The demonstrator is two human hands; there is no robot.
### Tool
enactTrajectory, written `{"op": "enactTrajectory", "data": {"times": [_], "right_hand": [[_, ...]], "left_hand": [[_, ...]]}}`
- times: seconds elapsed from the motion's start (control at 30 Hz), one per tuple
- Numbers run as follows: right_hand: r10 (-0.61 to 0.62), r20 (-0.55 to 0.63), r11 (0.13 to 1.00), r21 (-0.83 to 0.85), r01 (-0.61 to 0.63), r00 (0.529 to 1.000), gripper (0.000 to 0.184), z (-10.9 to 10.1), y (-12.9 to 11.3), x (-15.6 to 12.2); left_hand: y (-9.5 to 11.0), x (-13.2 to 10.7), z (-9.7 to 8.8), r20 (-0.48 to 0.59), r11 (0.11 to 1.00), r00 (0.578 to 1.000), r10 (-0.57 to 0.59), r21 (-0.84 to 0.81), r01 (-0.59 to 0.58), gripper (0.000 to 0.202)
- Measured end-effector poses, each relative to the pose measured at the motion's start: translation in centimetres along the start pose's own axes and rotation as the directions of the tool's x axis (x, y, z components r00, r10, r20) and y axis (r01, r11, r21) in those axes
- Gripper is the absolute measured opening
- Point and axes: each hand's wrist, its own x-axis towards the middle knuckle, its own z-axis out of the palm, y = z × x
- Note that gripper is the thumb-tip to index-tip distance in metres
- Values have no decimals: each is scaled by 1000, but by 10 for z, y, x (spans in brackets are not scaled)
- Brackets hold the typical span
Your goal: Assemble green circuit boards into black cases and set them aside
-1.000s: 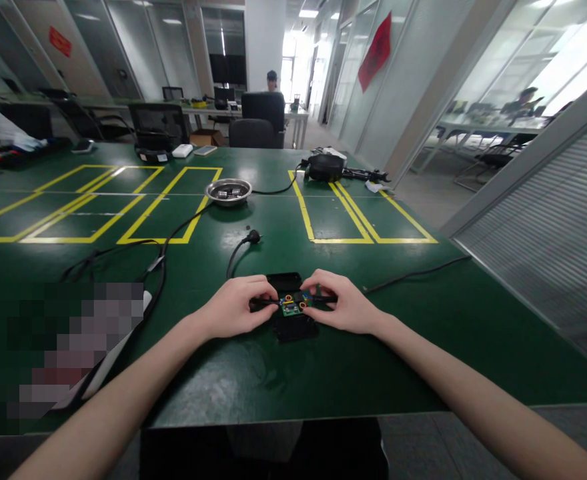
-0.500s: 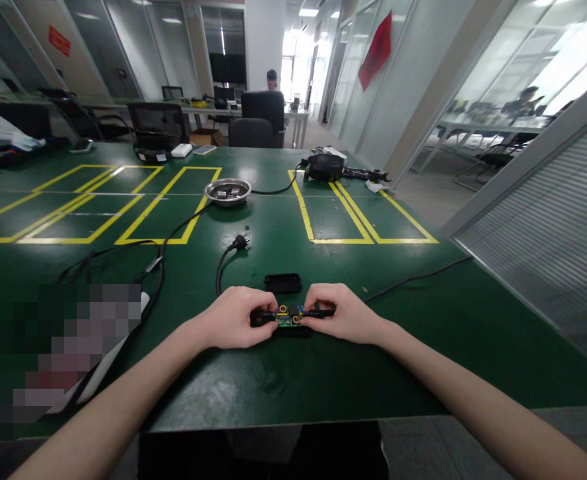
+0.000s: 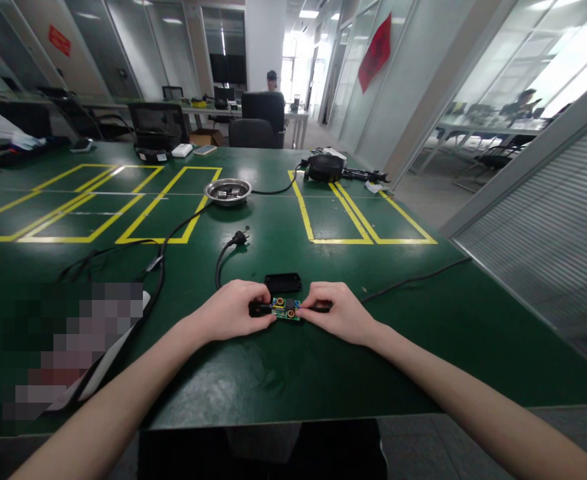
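Note:
A small green circuit board (image 3: 285,309) with copper coils lies between my hands, a black cable running from each end. My left hand (image 3: 233,310) is closed round its left end, fingers also about the cable there. On the other side, my right hand (image 3: 341,312) pinches the right end by its wires, the dark cable passing under the fingers. Dark casing shows just below the board, mostly hidden; I cannot tell how far the board sits inside it. A black plastic cover (image 3: 283,283) rests on the table just beyond. The cable's power plug (image 3: 239,238) lies farther off to the left.
A metal bowl (image 3: 228,192) holding small metal parts stands farther back on the green table (image 3: 373,380). Yellow tape (image 3: 368,241) marks out rectangles. A black tool (image 3: 325,167) with a cord lies at the far right. A white-edged, pixelated object (image 3: 93,363) is at left.
Both hands have shifted slightly away from me and to the left with the board. Less of the dark casing shows below the board. The cover has stayed in place.

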Motion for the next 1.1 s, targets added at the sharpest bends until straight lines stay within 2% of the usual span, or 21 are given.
{"op": "enactTrajectory", "data": {"times": [0.37, 0.53, 0.97, 1.1], "right_hand": [[-86, -12, 995, -44, 85, 996, 17, 2, 6, 2], [-75, 29, 996, -55, 77, 997, 15, 1, 9, 2], [-100, 51, 992, -72, 104, 994, 21, -3, 13, 1], [-108, 50, 992, -62, 111, 993, 17, -3, 12, 1]], "left_hand": [[-3, 2, 5, 4, 1000, 1000, 18, -23, -18, 16], [-4, 3, 4, -17, 1000, 1000, 11, -10, -11, 4], [-7, 6, 9, -32, 1000, 999, -2, -11, 2, 8], [-6, 8, 11, -33, 1000, 999, -17, -3, 17, 7]]}}
